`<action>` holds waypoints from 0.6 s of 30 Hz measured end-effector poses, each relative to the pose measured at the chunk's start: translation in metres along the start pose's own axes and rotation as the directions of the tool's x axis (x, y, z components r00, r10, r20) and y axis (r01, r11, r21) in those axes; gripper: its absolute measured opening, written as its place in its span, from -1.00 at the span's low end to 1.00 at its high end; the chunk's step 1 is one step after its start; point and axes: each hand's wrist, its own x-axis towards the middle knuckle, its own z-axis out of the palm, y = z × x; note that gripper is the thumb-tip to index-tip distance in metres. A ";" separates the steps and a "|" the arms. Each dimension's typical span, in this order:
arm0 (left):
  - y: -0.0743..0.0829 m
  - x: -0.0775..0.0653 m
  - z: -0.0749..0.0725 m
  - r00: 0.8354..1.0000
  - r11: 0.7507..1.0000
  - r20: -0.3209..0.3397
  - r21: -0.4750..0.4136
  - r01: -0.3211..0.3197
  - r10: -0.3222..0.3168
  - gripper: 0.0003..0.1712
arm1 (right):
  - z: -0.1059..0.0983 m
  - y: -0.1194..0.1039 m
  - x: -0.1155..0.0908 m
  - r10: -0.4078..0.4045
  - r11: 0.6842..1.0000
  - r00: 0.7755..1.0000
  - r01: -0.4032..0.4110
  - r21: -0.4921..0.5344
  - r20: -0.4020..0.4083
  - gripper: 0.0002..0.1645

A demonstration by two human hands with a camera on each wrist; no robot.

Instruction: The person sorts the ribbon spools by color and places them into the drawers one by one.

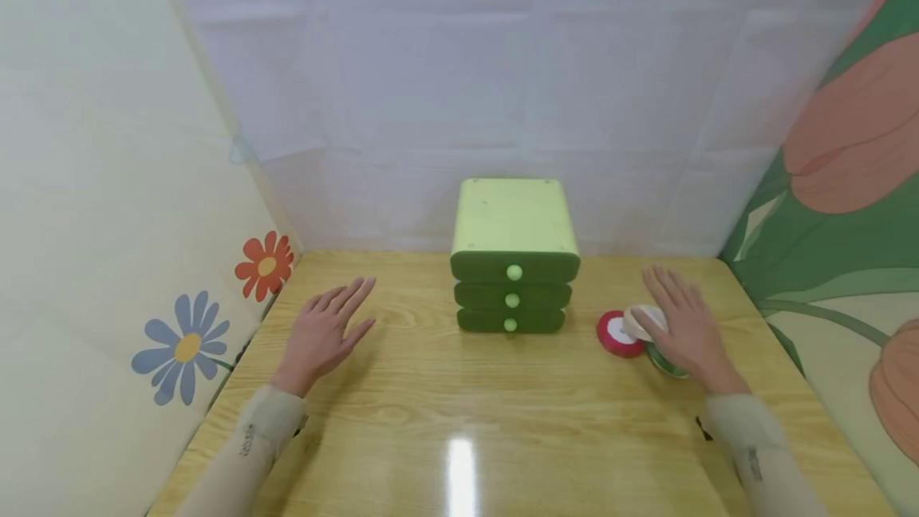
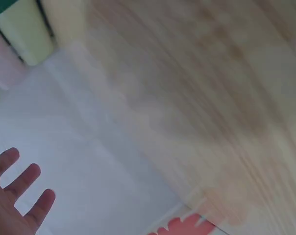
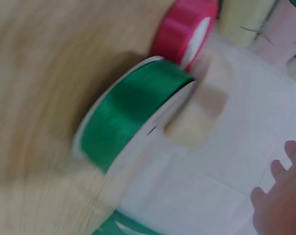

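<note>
My left hand (image 1: 319, 337) hovers over the left part of the table with fingers spread and nothing in it. Its fingers (image 2: 25, 181) also show at the lower left of the left wrist view. Over on the right, my right hand (image 1: 689, 333) is stretched out above three ribbon rolls and partly covers them in the head view. A red ribbon roll (image 1: 619, 335) lies flat, with a cream ribbon roll (image 1: 646, 321) overlapping it. The green ribbon spool (image 3: 133, 110), with white side discs, sits close against both. My right fingers (image 3: 280, 178) stand apart from the rolls.
A green three-drawer cabinet (image 1: 513, 214) with round knobs stands at the back middle of the wooden table (image 1: 402, 405), its drawers closed. Behind it hangs a white cloth (image 1: 431, 86). Flower-patterned panels (image 1: 847, 286) border both sides.
</note>
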 end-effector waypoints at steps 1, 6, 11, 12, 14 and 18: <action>0.004 0.003 -0.001 1.000 1.000 -0.010 -0.010 0.002 -0.002 -0.05 | -0.001 -0.001 0.004 0.009 0.999 1.000 -0.010 0.038 0.004 -0.11; 0.028 0.024 -0.005 0.999 0.995 -0.052 -0.098 -0.004 -0.001 -0.08 | -0.007 -0.008 0.024 0.079 0.961 0.996 -0.088 0.262 0.045 -0.17; 0.053 0.043 -0.005 0.994 0.977 -0.110 -0.211 -0.037 0.013 -0.17 | -0.013 -0.021 0.049 0.147 0.881 0.983 -0.179 0.437 0.107 -0.23; 0.058 0.046 -0.005 0.993 0.972 -0.119 -0.231 -0.042 0.014 -0.19 | -0.014 -0.025 0.054 0.162 0.860 0.979 -0.202 0.469 0.124 -0.23; 0.067 0.054 -0.004 0.990 0.962 -0.142 -0.266 -0.062 0.024 -0.22 | -0.015 -0.031 0.065 0.184 0.825 0.972 -0.233 0.515 0.145 -0.21; 0.086 0.068 -0.002 0.984 0.939 -0.176 -0.330 -0.095 0.037 -0.27 | -0.016 -0.040 0.086 0.202 0.780 0.965 -0.263 0.568 0.170 -0.16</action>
